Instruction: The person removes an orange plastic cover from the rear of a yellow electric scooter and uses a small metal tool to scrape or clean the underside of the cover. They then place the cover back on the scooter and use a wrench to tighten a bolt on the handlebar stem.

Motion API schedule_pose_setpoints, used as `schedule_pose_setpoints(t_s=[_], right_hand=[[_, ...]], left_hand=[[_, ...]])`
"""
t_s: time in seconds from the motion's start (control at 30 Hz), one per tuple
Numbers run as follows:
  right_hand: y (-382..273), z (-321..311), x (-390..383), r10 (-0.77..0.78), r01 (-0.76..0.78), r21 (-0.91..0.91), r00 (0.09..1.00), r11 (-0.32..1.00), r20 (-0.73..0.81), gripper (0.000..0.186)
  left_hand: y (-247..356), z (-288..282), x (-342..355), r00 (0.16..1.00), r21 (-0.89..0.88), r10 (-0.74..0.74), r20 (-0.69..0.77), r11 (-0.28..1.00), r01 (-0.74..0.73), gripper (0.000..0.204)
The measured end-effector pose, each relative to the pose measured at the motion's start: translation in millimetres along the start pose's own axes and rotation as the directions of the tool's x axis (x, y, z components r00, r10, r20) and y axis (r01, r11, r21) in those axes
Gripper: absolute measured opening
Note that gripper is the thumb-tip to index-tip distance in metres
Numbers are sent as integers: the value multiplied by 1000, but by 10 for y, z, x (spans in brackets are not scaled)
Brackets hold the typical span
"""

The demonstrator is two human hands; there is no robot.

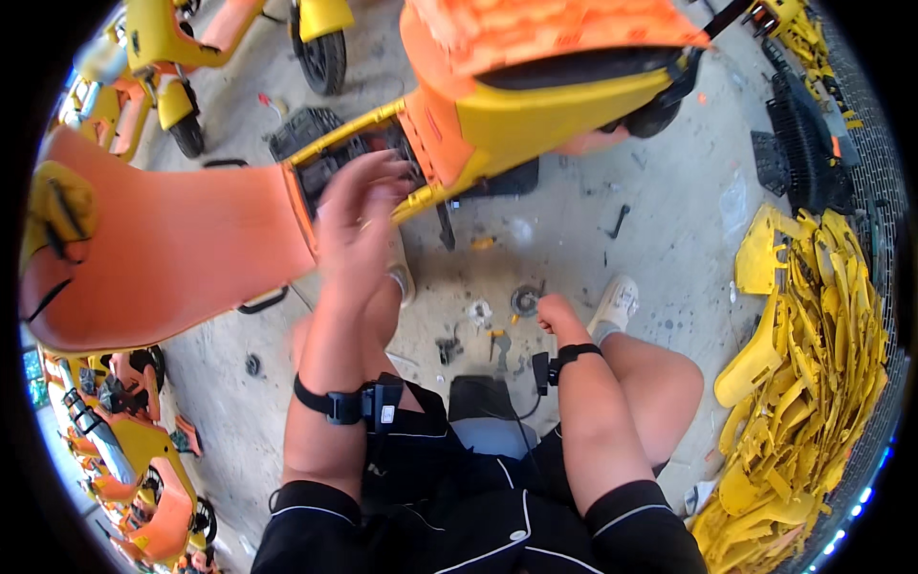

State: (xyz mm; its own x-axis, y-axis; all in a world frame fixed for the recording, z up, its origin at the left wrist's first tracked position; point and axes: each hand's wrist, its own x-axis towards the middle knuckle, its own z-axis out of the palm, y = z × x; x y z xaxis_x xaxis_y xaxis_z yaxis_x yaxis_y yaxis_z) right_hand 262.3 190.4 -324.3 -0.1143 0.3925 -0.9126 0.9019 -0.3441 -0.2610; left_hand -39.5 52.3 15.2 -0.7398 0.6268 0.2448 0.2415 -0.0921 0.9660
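A yellow and orange scooter [545, 120] stands across the top of the view. Its floor section lies open, showing a dark compartment [316, 177] with black parts inside. Over the edge of this opening is my left hand [361, 210], smeared by motion, with its loosely bent fingers apart and nothing visible in them. The wide orange body panel [191, 244] extends to the left of that hand. My right hand [557, 314] is closed above my right knee, away from the scooter. What it holds, if anything, is hidden.
Yellow plastic panels [803, 364] are heaped along the right, below black plastic parts [808, 134]. Small loose pieces and a black bracket [620, 222] lie on the concrete floor [574, 249]. More scooters [177, 86] stand at the upper left and lower left.
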Motion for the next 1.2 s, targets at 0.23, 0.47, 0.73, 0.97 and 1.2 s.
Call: schedule_pose_setpoints(t_s=[0.23, 0.47, 0.73, 0.97, 1.2], right_hand=[[-1646, -1078, -2084, -628, 590, -340, 778, 733, -5, 31], [-1606, -1327, -3303, -772, 709, -310, 549, 633, -320, 30], [-1309, -1087, -3337, -742, 730, -206, 558, 652, -371, 27], [-1597, -732, -3626, -721, 720, -179, 575, 671, -387, 29], [-1809, -408, -3495, -742, 717, -231, 564, 658, -362, 31]], left_hand=[[1333, -1332, -645, 785, 396, 556, -274, 808, -435, 25], [2551, -2010, -1432, 244, 782, 969, -32, 177, -598, 23], [3339, -2463, -1264, 68, 535, 995, -68, 94, -840, 67], [3614, -2057, -727, 329, 427, 934, 139, 244, -871, 31], [3606, -1986, -695, 220, 447, 968, 123, 145, -883, 21]])
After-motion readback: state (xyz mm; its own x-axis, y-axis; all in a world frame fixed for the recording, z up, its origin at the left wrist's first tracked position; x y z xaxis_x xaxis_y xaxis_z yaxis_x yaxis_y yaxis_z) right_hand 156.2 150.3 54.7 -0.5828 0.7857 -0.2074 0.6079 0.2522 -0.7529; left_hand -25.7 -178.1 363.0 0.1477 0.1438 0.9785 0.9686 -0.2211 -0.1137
